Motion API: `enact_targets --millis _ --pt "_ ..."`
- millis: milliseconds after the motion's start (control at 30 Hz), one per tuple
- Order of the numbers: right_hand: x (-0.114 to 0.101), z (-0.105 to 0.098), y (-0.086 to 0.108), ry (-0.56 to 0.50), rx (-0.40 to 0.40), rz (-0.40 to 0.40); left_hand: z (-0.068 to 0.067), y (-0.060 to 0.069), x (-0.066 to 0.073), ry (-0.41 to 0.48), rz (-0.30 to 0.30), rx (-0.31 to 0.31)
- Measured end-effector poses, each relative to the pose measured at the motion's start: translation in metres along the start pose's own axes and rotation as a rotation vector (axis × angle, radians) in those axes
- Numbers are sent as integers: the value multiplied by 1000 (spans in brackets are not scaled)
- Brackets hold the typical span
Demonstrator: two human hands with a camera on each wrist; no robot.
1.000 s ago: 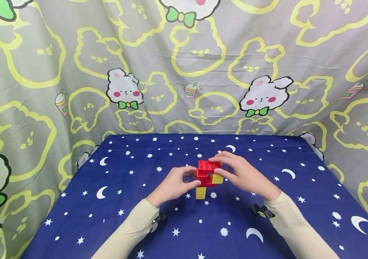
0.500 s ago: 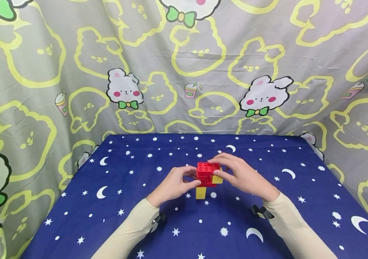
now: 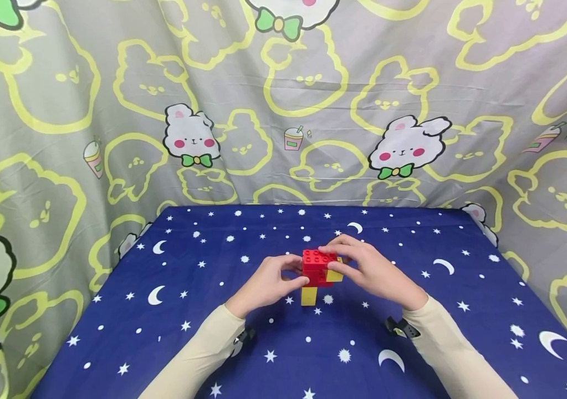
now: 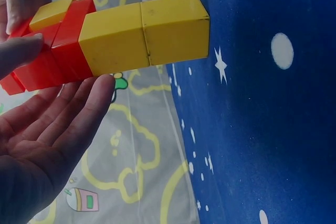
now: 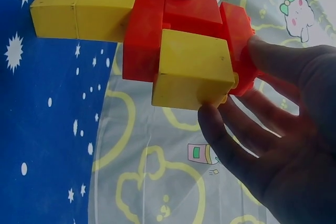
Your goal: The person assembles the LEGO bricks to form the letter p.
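Note:
A tower of toy building bricks stands on the starry blue cloth. Its base is two stacked yellow bricks [image 4: 143, 35]. Above them lies a red brick [image 5: 143, 38], which carries another red brick [image 5: 193, 14] beside a yellow brick [image 5: 191, 72]. Topmost is a red eight-stud brick [image 3: 319, 257], slightly tilted, with yellow studs showing in a gap under it in the right wrist view. My left hand [image 3: 270, 282] pinches the middle red brick between thumb and fingers. My right hand [image 3: 370, 271] grips the top red brick from the right, one fingertip touching the yellow brick.
The dark blue cloth [image 3: 203, 310] with white stars and moons covers the table. A grey curtain [image 3: 243, 77] with bunny and yellow outline prints hangs behind and at both sides. Black straps [image 3: 402, 327] sit at both wrists.
The top red brick has come down onto the bricks beneath, with my right hand moving slightly down and left. My left hand has stayed in place around the tower.

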State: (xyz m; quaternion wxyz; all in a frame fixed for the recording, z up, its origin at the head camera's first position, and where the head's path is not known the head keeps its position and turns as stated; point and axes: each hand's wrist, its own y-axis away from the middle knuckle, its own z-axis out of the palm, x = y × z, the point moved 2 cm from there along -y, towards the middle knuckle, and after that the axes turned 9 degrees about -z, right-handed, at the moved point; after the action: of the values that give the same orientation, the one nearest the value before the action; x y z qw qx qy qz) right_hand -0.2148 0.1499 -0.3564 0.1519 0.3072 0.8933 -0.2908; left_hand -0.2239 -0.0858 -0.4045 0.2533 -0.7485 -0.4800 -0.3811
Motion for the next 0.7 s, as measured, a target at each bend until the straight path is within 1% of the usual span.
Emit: enact_targets --millis 167,400,600,700 --pt "0 0 -1 34 -2 -28 -1 0 1 3 5 -1" --pt "-3 -1 0 79 -1 -57 0 0 0 -1 -15 5" --pt "-4 -1 0 98 -17 -74 1 0 -1 0 -13 0" --pt "-3 -2 -1 88 -24 -71 1 0 0 1 -12 -1"
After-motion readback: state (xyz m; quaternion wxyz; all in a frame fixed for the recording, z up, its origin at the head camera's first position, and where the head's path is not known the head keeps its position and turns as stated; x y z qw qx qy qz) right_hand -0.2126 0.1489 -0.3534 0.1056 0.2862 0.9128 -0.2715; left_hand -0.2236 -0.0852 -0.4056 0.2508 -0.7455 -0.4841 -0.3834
